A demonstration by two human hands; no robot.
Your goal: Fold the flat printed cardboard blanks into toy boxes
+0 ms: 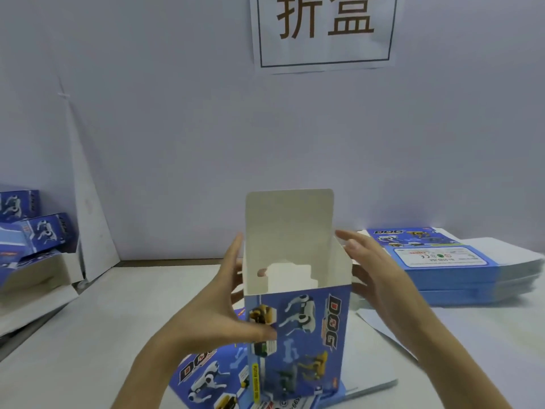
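the box (298,335) between the left hand (224,302) and right hand (374,276) was thin cardboard, blue printed outside faintly glossy, inside matt off-white. the stack of blanks (460,270) beyond the right hand was the same smooth printed card. the table (118,320) beneath looked smooth, matt white.

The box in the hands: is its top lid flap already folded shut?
No, the lid flap of the box stands upright, leaving the white inside open.

Box (306,343) perhaps on blank (206,376), stack (460,276) right
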